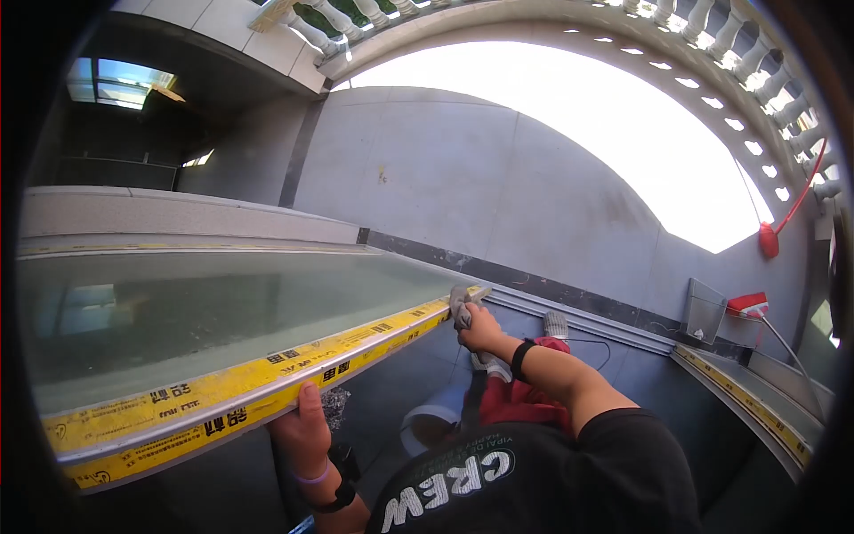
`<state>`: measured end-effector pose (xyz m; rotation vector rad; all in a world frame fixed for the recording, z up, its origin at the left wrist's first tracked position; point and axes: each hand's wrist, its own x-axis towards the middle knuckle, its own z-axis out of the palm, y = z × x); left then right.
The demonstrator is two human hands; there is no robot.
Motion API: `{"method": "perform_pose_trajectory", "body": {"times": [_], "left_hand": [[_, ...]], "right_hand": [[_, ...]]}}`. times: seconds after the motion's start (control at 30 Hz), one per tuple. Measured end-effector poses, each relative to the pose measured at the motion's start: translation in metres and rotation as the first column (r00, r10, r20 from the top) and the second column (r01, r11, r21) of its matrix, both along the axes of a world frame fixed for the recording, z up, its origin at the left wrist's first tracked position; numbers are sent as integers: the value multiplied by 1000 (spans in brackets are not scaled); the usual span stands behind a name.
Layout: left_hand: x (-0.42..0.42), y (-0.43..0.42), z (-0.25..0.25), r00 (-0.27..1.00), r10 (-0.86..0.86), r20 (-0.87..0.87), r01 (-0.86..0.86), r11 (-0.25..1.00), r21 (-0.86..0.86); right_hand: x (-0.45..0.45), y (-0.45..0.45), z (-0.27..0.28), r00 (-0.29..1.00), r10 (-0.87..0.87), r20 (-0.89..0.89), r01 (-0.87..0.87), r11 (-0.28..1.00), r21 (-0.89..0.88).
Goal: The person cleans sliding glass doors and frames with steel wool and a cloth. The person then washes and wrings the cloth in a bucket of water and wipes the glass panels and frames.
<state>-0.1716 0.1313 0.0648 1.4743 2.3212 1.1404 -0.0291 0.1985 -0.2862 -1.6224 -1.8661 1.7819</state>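
A glass door panel (222,294) with a metal frame stretches across the left side, its near edge covered in yellow printed film (294,360). My left hand (304,427) grips this edge, thumb against the film and fingers hidden behind the frame. Farther along, at the panel's right end, my right hand (476,325) is closed around a grey cloth (460,307) that touches the frame. Metal floor tracks (578,322) run off to the right from that end.
Below my arms is a white bucket (433,427), partly hidden. A second film-edged panel (747,400) is at the right. Nearby are a clear dustpan (703,311), a red broom (747,304) and another red broom (769,240). A stone balustrade (747,62) curves around the tiled balcony floor.
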Motion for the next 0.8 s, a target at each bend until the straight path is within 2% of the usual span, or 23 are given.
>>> {"method": "perform_pose_trajectory", "body": {"times": [0.03,0.07,0.1,0.13,0.2,0.23,0.3,0.33,0.4,0.43,0.47,0.53,0.67,0.73,0.8], "left_hand": [[1,-1,1,998,62,26,-62,998,25],[2,-3,0,998,52,32,-52,999,7],[2,-6,-2,994,107,4,-107,994,22],[1,-10,-5,987,162,-20,-161,986,40],[0,-12,-15,975,216,-49,-214,976,41],[-1,-15,-21,969,238,-71,-237,971,32],[-3,-19,-39,957,270,-104,-272,962,-3],[-3,-18,-51,951,283,-121,-287,958,-18],[-4,-17,-79,948,287,-141,-299,951,-78],[-4,-17,-94,947,283,-151,-300,947,-112],[-5,-16,-110,950,272,-155,-295,943,-153],[-6,-16,-144,956,247,-157,-279,932,-230],[-12,-18,-213,970,203,-136,-241,889,-389],[-16,-20,-245,972,186,-143,-231,864,-447],[-19,-24,-270,974,179,-141,-226,831,-508]], "right_hand": [[8,-4,-15,1000,-12,7,12,1000,-20],[19,-10,-33,999,-51,18,52,993,-108],[29,-14,-51,996,-88,34,93,977,-192],[39,-24,-81,994,-96,45,104,973,-205],[57,-46,-143,921,-391,-7,339,808,-482],[65,-47,-151,921,-390,12,345,798,-494],[76,-37,-163,657,-738,157,541,316,-780],[76,-32,-177,660,-732,169,541,307,-783],[74,-19,-210,555,-797,240,616,200,-762],[72,-8,-225,569,-776,272,595,159,-788],[66,-3,-248,574,-768,284,592,149,-792],[53,9,-296,584,-791,184,559,227,-798],[19,29,-391,530,-842,99,498,215,-840],[0,34,-438,476,-865,157,545,151,-825],[-17,37,-485,456,-873,172,516,102,-850]]}}
